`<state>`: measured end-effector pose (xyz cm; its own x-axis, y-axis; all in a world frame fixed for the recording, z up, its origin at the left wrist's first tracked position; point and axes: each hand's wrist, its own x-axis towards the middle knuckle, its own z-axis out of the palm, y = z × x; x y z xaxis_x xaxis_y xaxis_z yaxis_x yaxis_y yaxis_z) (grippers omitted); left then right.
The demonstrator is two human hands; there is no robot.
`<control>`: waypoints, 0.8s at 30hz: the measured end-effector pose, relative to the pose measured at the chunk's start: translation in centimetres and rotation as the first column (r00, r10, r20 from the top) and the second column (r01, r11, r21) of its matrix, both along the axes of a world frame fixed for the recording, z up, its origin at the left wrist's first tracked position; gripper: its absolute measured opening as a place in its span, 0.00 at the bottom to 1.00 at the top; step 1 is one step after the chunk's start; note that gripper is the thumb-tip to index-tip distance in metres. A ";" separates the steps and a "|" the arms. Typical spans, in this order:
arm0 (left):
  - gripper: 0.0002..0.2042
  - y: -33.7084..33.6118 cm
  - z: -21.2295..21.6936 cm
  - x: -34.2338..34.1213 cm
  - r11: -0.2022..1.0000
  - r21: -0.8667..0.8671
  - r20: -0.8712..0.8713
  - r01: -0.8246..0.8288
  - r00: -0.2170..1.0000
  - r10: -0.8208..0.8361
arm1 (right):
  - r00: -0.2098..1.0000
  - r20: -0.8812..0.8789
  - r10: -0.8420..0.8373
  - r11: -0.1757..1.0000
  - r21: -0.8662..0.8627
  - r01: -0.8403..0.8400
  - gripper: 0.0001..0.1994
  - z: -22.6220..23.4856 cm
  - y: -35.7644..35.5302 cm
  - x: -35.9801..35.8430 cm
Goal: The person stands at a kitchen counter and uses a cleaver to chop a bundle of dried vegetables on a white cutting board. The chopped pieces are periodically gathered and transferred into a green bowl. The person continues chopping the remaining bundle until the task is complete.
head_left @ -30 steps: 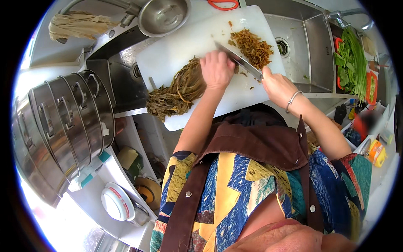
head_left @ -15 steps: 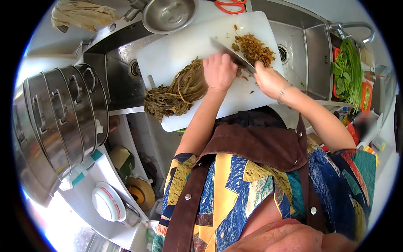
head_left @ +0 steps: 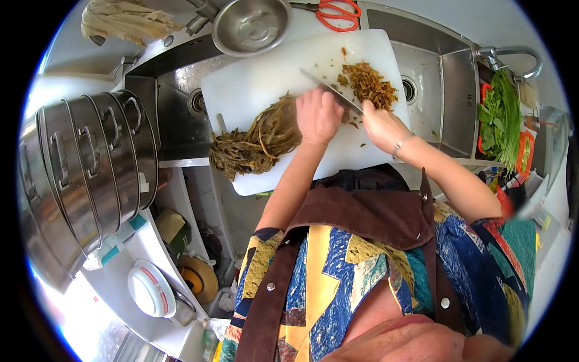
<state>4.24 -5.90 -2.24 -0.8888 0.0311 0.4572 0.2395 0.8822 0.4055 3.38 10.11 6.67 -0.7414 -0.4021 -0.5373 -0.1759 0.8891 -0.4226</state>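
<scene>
A: What is the person busy with on the board (head_left: 259, 84)?

B: Chopping a bundle of brownish-green stalks (head_left: 256, 142). The bundle lies along the board's left half, its loose ends trailing off the near left edge toward the sink (head_left: 175, 114). The left hand (head_left: 318, 114) is curled down over the bundle's cut end, fingers bent, pinning it to the board.

A: And the other hand?

B: The right hand (head_left: 379, 123) is closed round the handle of a knife (head_left: 332, 95). The blade runs up and left from the hand, just past the left knuckles. Beyond it, toward the far right corner of the board, sits the pile of chopped pieces (head_left: 369, 84).

A: How should she do this cut well?

B: As a judgement: she should keep the fingertips tucked behind the knuckles and let the flat of the blade ride against them. The pinning hand creeps back along the bundle a little at each stroke, so the pieces come out even. The stalks look stringy, so a full stroke down to the board matters, or strands will hang together.

A: Anything close by to mind?

B: A steel bowl (head_left: 252, 25) stands at the far edge, just beyond the board, and red-handled scissors (head_left: 338, 13) lie beside it. Green leaves (head_left: 499, 117) sit well apart at the right.
</scene>
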 end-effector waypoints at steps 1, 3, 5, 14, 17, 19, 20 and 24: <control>0.07 0.1 0.3 0.1 1.000 0.011 -0.029 -0.004 1.000 0.005 | 0.998 0.056 -0.019 1.000 0.025 0.017 0.07 0.2 0.6 0.3; 0.08 0.3 0.3 0.1 1.000 0.024 -0.049 -0.007 0.999 0.008 | 0.999 0.043 -0.003 1.000 0.029 0.002 0.08 -0.3 0.5 0.0; 0.10 0.4 -0.1 0.1 1.000 0.025 -0.030 -0.001 1.000 0.002 | 1.000 0.003 0.009 1.000 -0.010 -0.009 0.08 -1.1 0.0 -0.6; 0.08 0.1 0.6 0.1 0.997 -0.012 -0.017 -0.073 0.997 0.073 | 0.995 -0.084 0.047 0.999 -0.021 -0.048 0.08 -1.0 -1.9 -2.1; 0.08 0.1 0.7 0.3 0.998 0.002 0.004 -0.065 0.998 0.065 | 0.999 0.009 0.045 0.999 -0.006 -0.044 0.07 -0.1 0.6 -0.8; 0.08 0.1 0.4 0.4 0.999 -0.004 0.023 -0.048 0.999 0.048 | 0.998 0.047 0.042 0.999 -0.024 -0.041 0.07 1.1 1.6 -0.1; 0.08 0.0 0.3 0.5 0.999 -0.006 0.032 -0.031 0.999 0.031 | 0.998 0.045 0.038 0.999 -0.024 -0.036 0.07 1.1 1.7 0.2; 0.07 0.3 0.0 0.4 1.000 -0.021 0.039 -0.024 0.999 0.024 | 0.999 0.042 -0.008 0.998 -0.057 0.011 0.08 -0.5 1.4 0.1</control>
